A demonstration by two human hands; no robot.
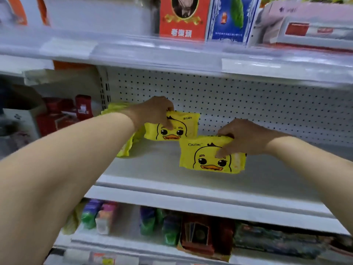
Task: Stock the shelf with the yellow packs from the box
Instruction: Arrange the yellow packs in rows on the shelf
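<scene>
Fingers [169, 124], left hand [152, 111]: curled over the top edge of the rear yellow pack [188, 127], thumb on its printed face, pinching it upright. Fingers [221, 153], right hand [244, 138]: same pinch on the front yellow pack [210, 161], lower edge at or just above the shelf [152, 169]; contact cannot be told. Handling, as judged: seat each pack on its bottom edge, duck face outward, rear one close to the pegboard [248, 104], before letting go, lest soft packs topple. Count: packs in hand, two; further yellow packs [126, 149] behind the left forearm, at least one, total hidden. Box: not in view.
</scene>
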